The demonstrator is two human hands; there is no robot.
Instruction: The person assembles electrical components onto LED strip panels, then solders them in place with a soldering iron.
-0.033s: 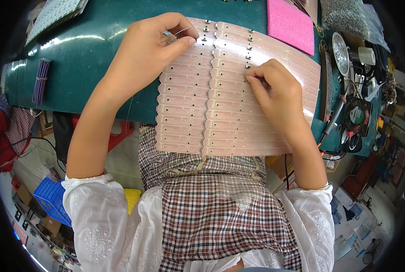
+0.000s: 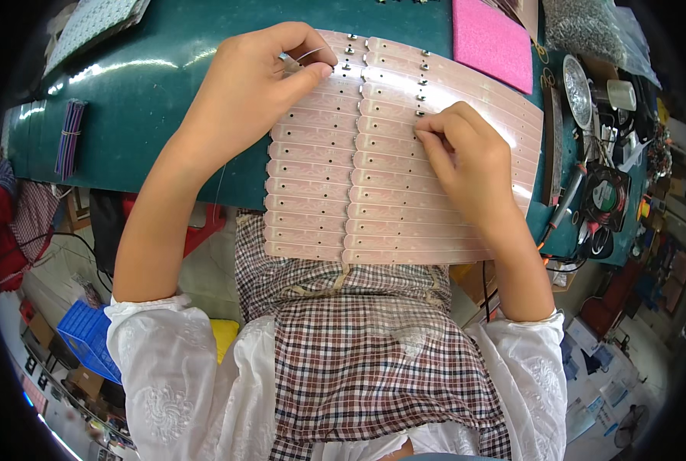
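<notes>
A large pinkish panel of joined circuit-board strips (image 2: pixel 312 165), with scalloped ends and rows of small dark holes, lies over the table's near edge. Small metal pieces (image 2: pixel 424 67) stand in two columns on its far part. My left hand (image 2: pixel 270 65) is at the panel's far left, thumb and forefinger pinched near the left column. A thin wire (image 2: pixel 309 54) curves through its fingers. Closed in a pinch, my right hand (image 2: pixel 466 150) touches the panel just below the lowest metal piece of the other column; whatever its fingertips hold is hidden.
A pink foam sheet (image 2: pixel 493 44) lies beyond the panel. On the right are a bag of small metal parts (image 2: pixel 592 31), a metal bowl (image 2: pixel 577 91), a soldering-iron-like tool (image 2: pixel 567 198) and a small fan (image 2: pixel 607 195). A banded bundle of wires (image 2: pixel 69 142) lies left.
</notes>
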